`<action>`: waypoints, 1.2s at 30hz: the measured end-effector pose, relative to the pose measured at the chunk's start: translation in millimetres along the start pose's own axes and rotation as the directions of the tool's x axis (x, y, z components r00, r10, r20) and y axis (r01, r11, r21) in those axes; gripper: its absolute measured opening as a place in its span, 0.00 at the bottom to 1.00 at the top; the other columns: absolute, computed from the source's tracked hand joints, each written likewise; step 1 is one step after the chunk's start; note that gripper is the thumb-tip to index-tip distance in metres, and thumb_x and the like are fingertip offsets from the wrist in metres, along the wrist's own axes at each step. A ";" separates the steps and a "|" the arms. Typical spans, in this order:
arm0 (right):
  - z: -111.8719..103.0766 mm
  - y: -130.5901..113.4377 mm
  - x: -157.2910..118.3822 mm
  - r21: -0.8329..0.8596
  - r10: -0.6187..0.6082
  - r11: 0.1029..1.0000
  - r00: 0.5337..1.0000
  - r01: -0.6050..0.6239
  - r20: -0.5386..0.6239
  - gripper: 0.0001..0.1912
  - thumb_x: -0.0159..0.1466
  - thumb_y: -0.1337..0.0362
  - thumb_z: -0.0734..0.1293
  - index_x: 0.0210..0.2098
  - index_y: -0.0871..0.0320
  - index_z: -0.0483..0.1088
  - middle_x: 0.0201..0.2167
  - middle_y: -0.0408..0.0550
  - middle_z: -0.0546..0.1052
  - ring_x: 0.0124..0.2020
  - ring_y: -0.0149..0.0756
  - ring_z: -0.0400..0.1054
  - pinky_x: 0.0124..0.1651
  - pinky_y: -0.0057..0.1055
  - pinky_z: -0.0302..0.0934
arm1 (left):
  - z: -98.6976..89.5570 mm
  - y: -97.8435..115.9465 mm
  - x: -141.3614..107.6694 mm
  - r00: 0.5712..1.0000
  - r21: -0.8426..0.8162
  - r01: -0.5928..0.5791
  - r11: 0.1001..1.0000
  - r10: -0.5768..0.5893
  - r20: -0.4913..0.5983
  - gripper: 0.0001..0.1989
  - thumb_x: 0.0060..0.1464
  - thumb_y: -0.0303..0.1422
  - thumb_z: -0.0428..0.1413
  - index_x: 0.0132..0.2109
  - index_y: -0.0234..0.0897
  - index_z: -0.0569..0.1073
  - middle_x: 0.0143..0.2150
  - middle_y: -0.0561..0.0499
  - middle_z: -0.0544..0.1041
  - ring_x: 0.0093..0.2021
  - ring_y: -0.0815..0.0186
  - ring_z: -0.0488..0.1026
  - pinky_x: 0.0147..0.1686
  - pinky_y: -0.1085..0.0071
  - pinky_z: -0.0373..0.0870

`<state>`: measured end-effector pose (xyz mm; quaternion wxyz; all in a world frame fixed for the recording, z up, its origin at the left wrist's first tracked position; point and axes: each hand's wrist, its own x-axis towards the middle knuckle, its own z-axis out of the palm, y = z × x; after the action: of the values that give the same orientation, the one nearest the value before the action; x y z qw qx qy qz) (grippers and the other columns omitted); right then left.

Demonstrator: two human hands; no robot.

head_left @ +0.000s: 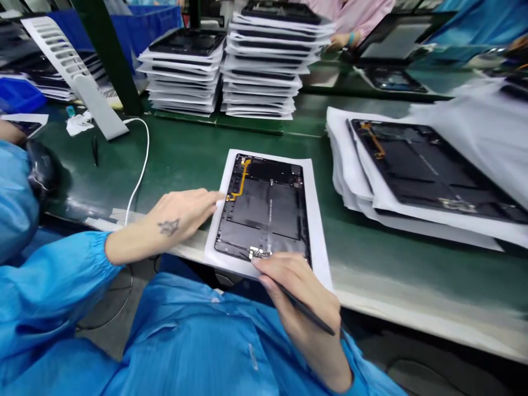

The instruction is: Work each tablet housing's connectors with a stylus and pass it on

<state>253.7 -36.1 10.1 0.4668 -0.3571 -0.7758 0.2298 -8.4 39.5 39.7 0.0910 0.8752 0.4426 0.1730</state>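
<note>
Lying well left of the open tablet (pixel 264 206) are a blue tray (pixel 20 94) and, nearer the worktable's front edge, a rounded black device (pixel 42 165) beside another person's blue sleeve (pixel 14 198). A slatted white stand (pixel 80 77) leans beyond and left of the tablet, with a white cable (pixel 145 159) curving down from its base and a thin dark tool (pixel 95 151) close by. The left hand (pixel 183 217) reaches to the tablet's left edge, near the orange flex strip (pixel 242 181); its fingers are straight and close together, but the thumb is hidden, so whether they pinch the edge cannot be told.

Behind the tablet stand a shorter stack (pixel 181 82) and, to its right, a taller stack (pixel 262 71), both dark panels layered with white sheets. The tablet lies, inner parts showing, on a white sheet (pixel 319 242) on the green worktable (pixel 177 159). At its near edge, the right hand (pixel 305 300) has its fingers clamped around a slim black tool (pixel 309 312), whose tip end points to the small pale board (pixel 259 252).

Right of the tablet, a second open tablet (pixel 437 170) rests on layered white sheets (pixel 350 181). Beyond it, across the table, a person in pink (pixel 363 16) has a hand near a raised dark panel (pixel 396 36).
</note>
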 end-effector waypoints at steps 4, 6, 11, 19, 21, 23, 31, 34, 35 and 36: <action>9.4 2.5 0.0 -0.033 -0.035 0.999 0.999 0.034 -0.029 0.16 0.65 0.76 0.65 0.48 0.52 0.75 0.37 0.48 0.80 0.39 0.41 0.75 0.41 0.39 0.70 | 9.6 6.3 -5.7 0.979 -0.078 -0.194 0.978 0.198 0.052 0.11 0.69 0.32 0.47 0.50 0.39 0.73 0.51 0.45 0.72 0.46 0.64 0.73 0.43 0.70 0.71; 8.8 6.5 -1.8 -0.049 -0.029 0.998 0.997 0.025 -0.069 0.18 0.65 0.77 0.65 0.49 0.52 0.75 0.38 0.48 0.80 0.39 0.41 0.76 0.42 0.40 0.70 | 12.1 8.2 -2.2 0.969 -0.123 -0.218 0.968 0.229 0.089 0.09 0.69 0.32 0.48 0.47 0.39 0.73 0.50 0.45 0.72 0.44 0.63 0.72 0.42 0.69 0.71; -1.8 12.4 -3.2 -0.057 0.057 0.996 0.991 -0.064 -0.118 0.18 0.65 0.78 0.66 0.48 0.52 0.75 0.38 0.48 0.79 0.40 0.41 0.74 0.41 0.39 0.69 | 8.5 6.3 11.9 0.955 -0.298 -0.207 0.932 0.258 0.144 0.06 0.67 0.30 0.51 0.42 0.38 0.73 0.45 0.48 0.71 0.40 0.66 0.71 0.40 0.71 0.69; 19.0 4.3 4.0 -0.205 -0.155 0.963 0.983 0.172 0.096 0.18 0.66 0.77 0.65 0.53 0.58 0.70 0.35 0.49 0.80 0.37 0.38 0.73 0.51 0.42 0.73 | 9.1 5.8 16.8 0.978 -0.460 -0.109 0.881 0.177 0.109 0.08 0.68 0.30 0.53 0.40 0.36 0.76 0.42 0.48 0.75 0.42 0.66 0.75 0.44 0.72 0.69; 22.3 6.3 2.0 -0.248 -0.160 0.952 0.983 0.179 0.095 0.19 0.66 0.77 0.66 0.55 0.58 0.70 0.36 0.49 0.81 0.39 0.39 0.73 0.51 0.42 0.73 | 8.6 7.0 14.9 0.979 -0.462 -0.094 0.882 0.165 0.116 0.07 0.67 0.29 0.53 0.41 0.35 0.76 0.43 0.48 0.75 0.43 0.66 0.75 0.44 0.72 0.69; 23.3 8.9 -0.8 -0.273 -0.168 0.944 0.981 0.187 0.093 0.20 0.66 0.77 0.66 0.56 0.59 0.70 0.37 0.50 0.81 0.40 0.40 0.74 0.51 0.42 0.73 | 7.8 7.9 12.7 0.980 -0.461 -0.093 0.882 0.162 0.112 0.07 0.67 0.28 0.54 0.42 0.35 0.76 0.44 0.48 0.75 0.43 0.67 0.75 0.44 0.72 0.69; 25.2 10.0 -2.0 -0.342 -0.195 0.917 0.979 0.206 0.065 0.20 0.67 0.75 0.66 0.58 0.59 0.70 0.38 0.50 0.81 0.42 0.40 0.75 0.50 0.41 0.74 | 17.2 11.8 3.3 0.984 -0.387 -0.111 0.916 0.157 0.088 0.06 0.69 0.34 0.52 0.43 0.38 0.72 0.45 0.49 0.70 0.43 0.67 0.71 0.42 0.72 0.68; 24.2 8.8 0.2 -0.320 -0.212 0.925 0.977 0.206 0.018 0.18 0.66 0.76 0.66 0.54 0.60 0.72 0.37 0.50 0.80 0.41 0.39 0.75 0.49 0.39 0.74 | 20.6 17.1 1.6 0.984 -0.327 -0.111 0.938 0.151 0.099 0.08 0.71 0.33 0.48 0.43 0.37 0.69 0.44 0.49 0.69 0.43 0.65 0.67 0.42 0.70 0.66; 23.2 8.4 0.7 -0.307 -0.203 0.932 0.979 0.191 -0.006 0.16 0.66 0.76 0.66 0.52 0.60 0.73 0.37 0.51 0.80 0.42 0.40 0.75 0.49 0.39 0.73 | 20.6 19.1 1.0 0.983 -0.312 -0.110 0.944 0.149 0.104 0.08 0.71 0.32 0.46 0.43 0.37 0.68 0.43 0.49 0.69 0.43 0.65 0.66 0.42 0.69 0.65; 21.8 7.8 1.0 -0.289 -0.184 0.943 0.982 0.167 -0.033 0.14 0.66 0.75 0.66 0.50 0.60 0.73 0.38 0.51 0.79 0.44 0.41 0.75 0.49 0.39 0.73 | 20.0 21.2 0.3 0.983 -0.301 -0.111 0.947 0.149 0.107 0.09 0.72 0.32 0.45 0.42 0.37 0.67 0.43 0.49 0.69 0.42 0.64 0.65 0.41 0.68 0.64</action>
<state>236.7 -30.9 -4.7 0.4521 -0.3567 -0.8152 0.0622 15.1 27.1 27.9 0.2368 0.8884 0.3466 0.1860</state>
